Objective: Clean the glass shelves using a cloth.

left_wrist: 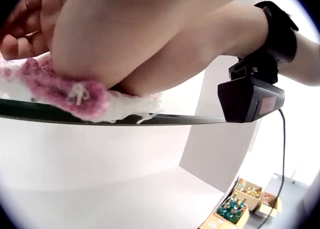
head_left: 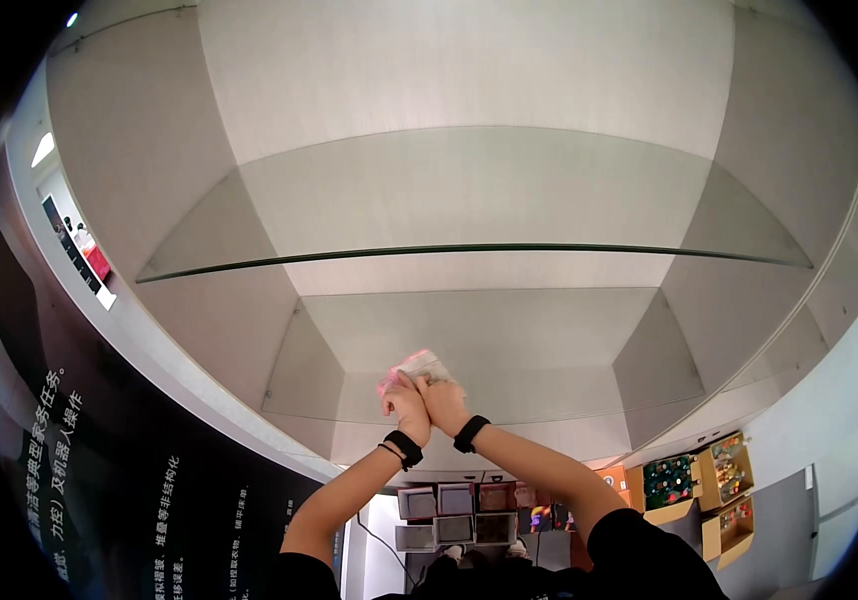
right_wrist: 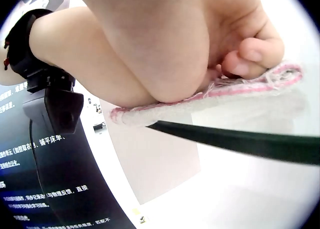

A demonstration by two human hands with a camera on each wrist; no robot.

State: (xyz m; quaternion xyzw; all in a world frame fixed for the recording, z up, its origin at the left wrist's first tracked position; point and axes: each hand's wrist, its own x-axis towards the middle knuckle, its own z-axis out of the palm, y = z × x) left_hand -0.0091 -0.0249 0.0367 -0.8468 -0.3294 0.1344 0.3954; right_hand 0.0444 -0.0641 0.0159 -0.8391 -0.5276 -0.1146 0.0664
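Note:
A pink-and-white cloth (head_left: 419, 366) with a fuzzy, frayed edge lies under both hands at the front of a lower glass shelf (head_left: 549, 390). My left hand (head_left: 407, 412) and right hand (head_left: 444, 402) are side by side, pressing it down with curled fingers. In the left wrist view, the pink border of the cloth (left_wrist: 75, 94) shows beneath the heel of the left hand, right above the dark shelf edge (left_wrist: 185, 120). The right hand's curled fingers (right_wrist: 255, 56) rest on the cloth (right_wrist: 235, 91) in the right wrist view.
An upper glass shelf (head_left: 479, 249) crosses the pale cabinet above the hands. Grey bins (head_left: 454, 530) stand on the floor near the feet. Cardboard boxes with bottles (head_left: 671, 482) are at lower right. A black text panel (head_left: 139, 480) stands on the left.

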